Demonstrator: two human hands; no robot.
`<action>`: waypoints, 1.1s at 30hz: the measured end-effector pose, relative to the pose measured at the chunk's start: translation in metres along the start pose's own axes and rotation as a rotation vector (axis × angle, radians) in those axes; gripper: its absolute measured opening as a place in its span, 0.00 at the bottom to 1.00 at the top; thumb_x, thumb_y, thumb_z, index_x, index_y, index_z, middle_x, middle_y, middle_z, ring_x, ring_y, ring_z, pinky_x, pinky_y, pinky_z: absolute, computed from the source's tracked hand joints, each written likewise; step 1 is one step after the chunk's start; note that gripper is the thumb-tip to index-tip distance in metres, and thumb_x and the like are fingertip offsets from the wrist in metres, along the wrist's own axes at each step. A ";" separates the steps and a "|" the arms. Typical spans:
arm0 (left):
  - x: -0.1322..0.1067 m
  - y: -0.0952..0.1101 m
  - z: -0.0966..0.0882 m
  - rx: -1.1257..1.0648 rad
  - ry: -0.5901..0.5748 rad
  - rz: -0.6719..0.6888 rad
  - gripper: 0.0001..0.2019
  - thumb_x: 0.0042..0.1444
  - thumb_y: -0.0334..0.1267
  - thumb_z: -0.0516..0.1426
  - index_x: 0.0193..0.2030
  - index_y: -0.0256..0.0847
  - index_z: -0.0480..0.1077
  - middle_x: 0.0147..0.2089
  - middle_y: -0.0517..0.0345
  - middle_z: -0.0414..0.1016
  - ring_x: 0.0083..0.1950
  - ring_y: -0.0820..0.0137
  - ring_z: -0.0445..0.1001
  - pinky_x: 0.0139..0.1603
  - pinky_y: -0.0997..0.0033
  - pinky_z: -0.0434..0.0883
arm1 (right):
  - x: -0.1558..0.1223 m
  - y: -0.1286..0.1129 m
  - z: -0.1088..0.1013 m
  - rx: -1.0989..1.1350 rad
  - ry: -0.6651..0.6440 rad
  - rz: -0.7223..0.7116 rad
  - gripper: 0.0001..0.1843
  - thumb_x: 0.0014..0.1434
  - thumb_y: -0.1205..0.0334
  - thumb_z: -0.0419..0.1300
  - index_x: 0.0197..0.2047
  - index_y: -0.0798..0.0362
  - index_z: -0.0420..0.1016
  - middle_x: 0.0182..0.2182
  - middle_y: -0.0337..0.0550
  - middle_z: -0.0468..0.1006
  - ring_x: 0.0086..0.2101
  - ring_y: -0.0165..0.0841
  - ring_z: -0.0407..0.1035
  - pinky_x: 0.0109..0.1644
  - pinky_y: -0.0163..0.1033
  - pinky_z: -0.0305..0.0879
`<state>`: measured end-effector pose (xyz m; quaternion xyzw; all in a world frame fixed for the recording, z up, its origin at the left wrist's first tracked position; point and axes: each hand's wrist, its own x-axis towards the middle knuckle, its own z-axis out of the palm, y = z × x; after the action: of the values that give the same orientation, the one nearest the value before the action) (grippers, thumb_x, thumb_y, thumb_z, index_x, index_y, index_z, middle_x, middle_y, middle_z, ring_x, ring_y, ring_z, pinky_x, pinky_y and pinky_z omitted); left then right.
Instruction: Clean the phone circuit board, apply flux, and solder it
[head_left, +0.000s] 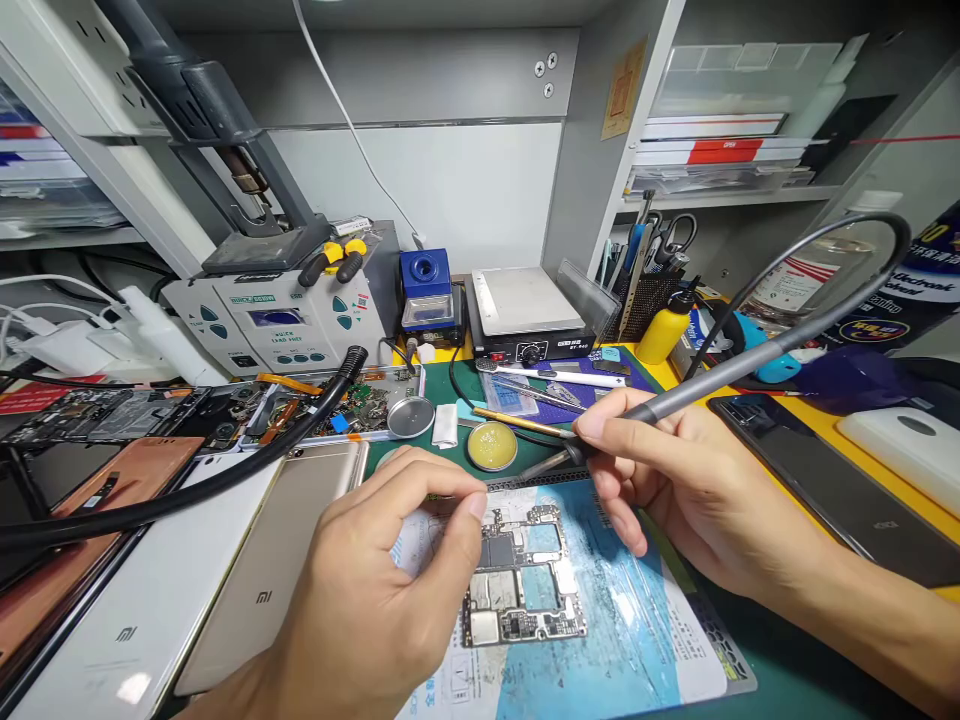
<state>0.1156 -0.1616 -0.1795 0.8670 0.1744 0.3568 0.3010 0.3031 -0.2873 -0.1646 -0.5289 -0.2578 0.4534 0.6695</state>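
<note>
A phone circuit board [525, 585] lies on a blue and white printed sheet [637, 640] in front of me. My left hand [375, 590] is pinched closed at the board's upper left corner, thumb and forefinger pressed together on something too small to make out. My right hand [675, 480] grips a grey soldering iron [720, 385] like a pen. Its tip [529, 468] points down-left, just above the board's top edge and beside a round tin of yellow flux [491, 445]. The iron's cable loops up to the right.
Phone back covers [270, 570] and opened phones [112, 420] lie at the left under a black hose [225, 470]. A rework station [285, 320], a blue holder [424, 290] and a hot plate [525, 310] stand behind. A dark phone [817, 480] lies at the right, by a yellow bottle [664, 330].
</note>
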 end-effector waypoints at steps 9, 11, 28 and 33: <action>0.001 0.000 0.000 0.004 0.051 -0.024 0.07 0.62 0.30 0.58 0.35 0.47 0.73 0.33 0.68 0.79 0.35 0.76 0.78 0.39 0.80 0.73 | -0.003 0.003 -0.002 -0.035 -0.034 -0.043 0.12 0.55 0.63 0.76 0.36 0.53 0.77 0.22 0.34 0.76 0.16 0.28 0.71 0.19 0.29 0.69; 0.000 -0.001 0.001 0.015 0.047 -0.022 0.07 0.62 0.30 0.59 0.34 0.46 0.73 0.33 0.68 0.79 0.35 0.76 0.77 0.39 0.81 0.72 | -0.003 0.004 -0.002 -0.051 -0.039 -0.051 0.11 0.56 0.63 0.76 0.34 0.53 0.77 0.22 0.34 0.76 0.17 0.28 0.71 0.19 0.30 0.69; -0.001 -0.005 0.003 0.068 0.020 0.004 0.07 0.63 0.28 0.59 0.36 0.46 0.73 0.36 0.66 0.79 0.37 0.75 0.77 0.42 0.78 0.71 | -0.003 0.002 0.000 -0.083 -0.032 -0.040 0.13 0.58 0.56 0.75 0.35 0.53 0.77 0.18 0.34 0.75 0.16 0.28 0.71 0.19 0.30 0.68; -0.002 -0.005 0.003 0.072 0.022 0.002 0.08 0.63 0.28 0.58 0.36 0.46 0.73 0.36 0.66 0.79 0.37 0.75 0.77 0.42 0.78 0.70 | -0.003 0.002 0.000 -0.071 -0.038 -0.036 0.13 0.59 0.56 0.75 0.35 0.53 0.77 0.18 0.33 0.75 0.16 0.27 0.71 0.19 0.28 0.67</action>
<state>0.1154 -0.1603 -0.1853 0.8735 0.1896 0.3602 0.2670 0.3013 -0.2900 -0.1665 -0.5389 -0.2958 0.4417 0.6535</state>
